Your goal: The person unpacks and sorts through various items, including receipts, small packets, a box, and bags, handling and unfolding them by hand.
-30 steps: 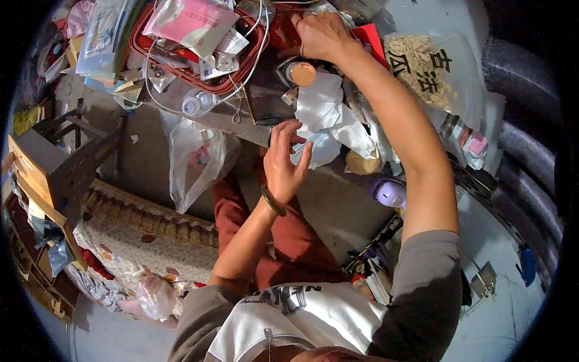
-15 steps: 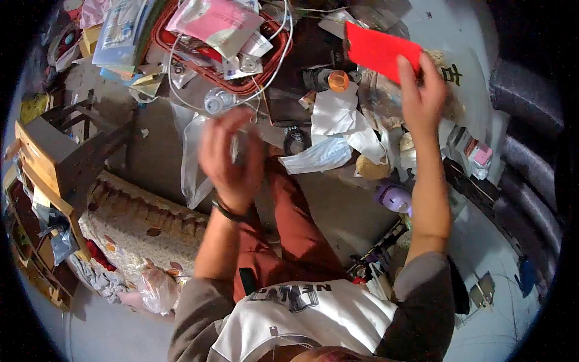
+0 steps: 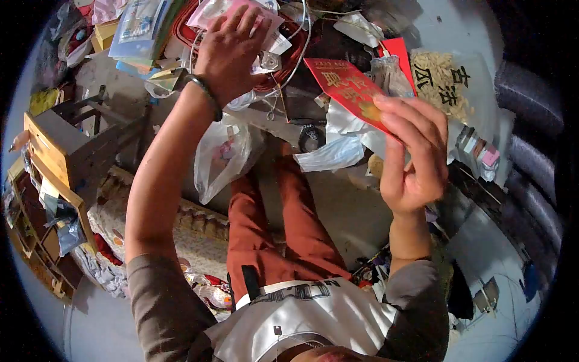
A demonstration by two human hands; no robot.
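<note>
Two risks: dropping flat red gold-printed paper envelope [image 3: 341,87] from end-only pinch of right hand [image 3: 416,154], or snagging looped white cable [image 3: 309,23] with spread left hand [image 3: 232,60].

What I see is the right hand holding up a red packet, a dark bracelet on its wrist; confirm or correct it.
Wrong wrist: the head view shows the dark bracelet on the wrist of the left hand. The right hand does hold up the red packet.
</note>
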